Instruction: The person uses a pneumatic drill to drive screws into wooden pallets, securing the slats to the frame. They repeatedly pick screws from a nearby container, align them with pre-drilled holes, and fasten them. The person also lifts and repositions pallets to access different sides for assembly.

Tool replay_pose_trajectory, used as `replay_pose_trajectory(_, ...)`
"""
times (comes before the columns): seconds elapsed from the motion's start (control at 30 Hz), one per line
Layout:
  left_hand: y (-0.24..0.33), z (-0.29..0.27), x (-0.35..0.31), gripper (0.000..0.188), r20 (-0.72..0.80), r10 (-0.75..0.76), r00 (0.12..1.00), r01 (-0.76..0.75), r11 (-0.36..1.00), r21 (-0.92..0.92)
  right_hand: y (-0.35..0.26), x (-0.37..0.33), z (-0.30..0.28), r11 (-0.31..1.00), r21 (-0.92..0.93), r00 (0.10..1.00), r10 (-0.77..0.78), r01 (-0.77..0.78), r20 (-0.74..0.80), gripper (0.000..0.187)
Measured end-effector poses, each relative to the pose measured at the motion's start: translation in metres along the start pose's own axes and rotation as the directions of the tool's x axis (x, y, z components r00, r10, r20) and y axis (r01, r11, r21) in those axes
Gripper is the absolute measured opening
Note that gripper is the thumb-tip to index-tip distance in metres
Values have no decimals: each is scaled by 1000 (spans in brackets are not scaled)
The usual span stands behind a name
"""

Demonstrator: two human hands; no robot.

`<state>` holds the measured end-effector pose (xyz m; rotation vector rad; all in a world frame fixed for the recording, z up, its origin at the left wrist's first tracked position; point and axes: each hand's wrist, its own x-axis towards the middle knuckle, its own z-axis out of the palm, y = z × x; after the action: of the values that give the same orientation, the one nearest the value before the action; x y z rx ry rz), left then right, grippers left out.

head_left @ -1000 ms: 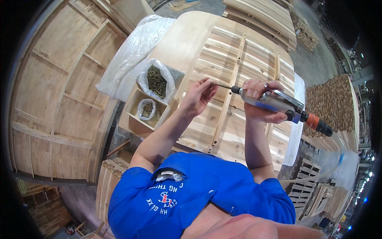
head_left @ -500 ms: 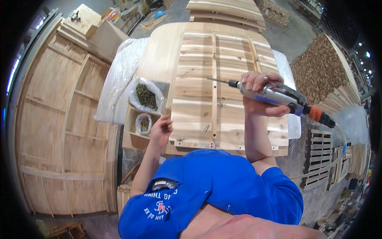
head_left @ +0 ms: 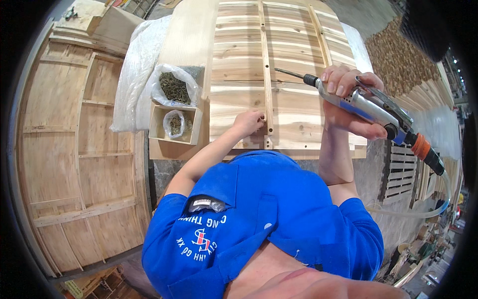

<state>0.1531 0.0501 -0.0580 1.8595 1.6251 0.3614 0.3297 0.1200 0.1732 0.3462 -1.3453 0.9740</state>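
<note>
My right hand (head_left: 348,97) grips a silver and blue pneumatic screwdriver (head_left: 371,107) with an orange hose fitting; its bit points left, held above the wooden panel (head_left: 294,60). My left hand (head_left: 249,122) rests with pinched fingers on the panel beside a narrow vertical batten (head_left: 266,74), near the panel's front edge. What the fingers pinch is too small to tell. The panel is made of horizontal pale boards crossed by two thin battens.
A small wooden box (head_left: 174,124) with a bag of screws and a larger open plastic bag of screws (head_left: 174,87) sit left of the panel. Large plywood frames (head_left: 74,149) lie at far left. Stacked slats (head_left: 403,169) and a wood pile (head_left: 398,55) are on the right.
My left hand came back from the screw box area to the batten on the panel. My right hand with the screwdriver stayed raised, shifting slightly lower and right in view.
</note>
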Motion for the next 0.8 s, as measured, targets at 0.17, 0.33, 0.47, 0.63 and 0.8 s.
replay_pose_trajectory(0.17, -25, -7, 12, 27, -24, 67, 997, -66, 997, 47, 9, 4, 7, 999, -32, 1000, 20, -20, 10, 94)
replay_pose_trajectory(0.33, -2, 6, -6, 41, -21, 128, 992, -126, 988, 94, -1, -10, 4, 991, -114, 997, 68, -72, -41, 88)
replay_pose_trajectory(0.47, 3, 15, -10, 17, -108, 187, 976, -171, 975, 141, 4, -9, 9, 988, -124, 988, 73, -90, -133, 87)
replay_pose_trajectory(0.63, -1, 19, -9, 12, -245, 173, 954, -240, 930, -277, 4, -2, 19, 980, -91, 966, 155, -177, -208, 82)
replay_pose_trajectory(0.8, 1, -42, -2, 13, 122, -125, 985, 137, 116, -984, 11, -3, 19, 977, -70, 960, 182, -201, -211, 78)
